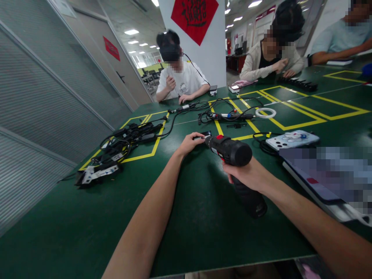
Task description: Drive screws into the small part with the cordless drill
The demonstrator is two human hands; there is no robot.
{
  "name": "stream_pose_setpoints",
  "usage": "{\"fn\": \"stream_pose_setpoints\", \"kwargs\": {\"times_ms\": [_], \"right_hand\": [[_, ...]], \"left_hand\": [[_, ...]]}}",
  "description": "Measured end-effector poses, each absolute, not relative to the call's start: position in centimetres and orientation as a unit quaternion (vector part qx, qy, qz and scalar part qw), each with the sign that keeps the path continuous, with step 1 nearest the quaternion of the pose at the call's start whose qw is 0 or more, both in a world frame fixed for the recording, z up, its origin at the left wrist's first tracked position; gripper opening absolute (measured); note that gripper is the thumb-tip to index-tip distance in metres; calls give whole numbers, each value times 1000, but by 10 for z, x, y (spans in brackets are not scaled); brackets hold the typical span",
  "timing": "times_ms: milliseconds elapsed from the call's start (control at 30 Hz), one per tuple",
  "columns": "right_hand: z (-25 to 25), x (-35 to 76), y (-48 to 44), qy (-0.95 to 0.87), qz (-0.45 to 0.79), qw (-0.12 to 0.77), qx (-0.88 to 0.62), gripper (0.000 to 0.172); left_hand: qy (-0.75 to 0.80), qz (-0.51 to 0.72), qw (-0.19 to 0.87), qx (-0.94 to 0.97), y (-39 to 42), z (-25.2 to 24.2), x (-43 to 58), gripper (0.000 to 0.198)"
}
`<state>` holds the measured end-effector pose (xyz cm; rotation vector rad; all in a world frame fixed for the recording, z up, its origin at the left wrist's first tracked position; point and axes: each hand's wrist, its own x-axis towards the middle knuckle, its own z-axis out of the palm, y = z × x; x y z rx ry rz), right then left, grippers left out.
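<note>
My R hand (250, 172) is wrapped round the handle of a black cordless drill (232, 150), so that grip's def full. Handle base sticks out below my fist, toward my side of the green table (116, 232); can't tell if it touches the top. The body sits above my fist w/ the chuck end pointing fwd and a bit L, red switch up top.

Just R of that arm, apart from it afaict, there's a flat bluish slab (305, 170), w/ a phone (287, 142) in a pale case just past it.

Fwd of the R hand is my L hand (188, 145), fingers bent in by the drill's nose. A small dark piece (207, 133) sits right there, at the L fingertips and just past the chuck, well fwd of my R fist. Can't tell if I'm pinching it or only touching it, too small + partly hidden.

Past that, a short black spring-like part (236, 126) lies on the table. Off L is a heap of black cables (133, 135) over yellow tape (139, 158). Fwd R there's a slim corded tool (229, 116) w/ a white ring (265, 113) near its end.

Far side: a person in a white tee (192, 79), then a pillar w/ a red diamond sign (195, 19) behind.
</note>
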<state>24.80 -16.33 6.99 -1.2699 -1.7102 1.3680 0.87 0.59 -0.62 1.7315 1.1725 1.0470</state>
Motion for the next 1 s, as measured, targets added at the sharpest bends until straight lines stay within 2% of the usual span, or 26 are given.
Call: {"fn": "stream_pose_setpoints", "kwargs": {"times_ms": [1000], "right_hand": [[64,250,-161,-655,499,295,-485,8]], "left_hand": [[467,412,378,685,3,-2,11,34]]}}
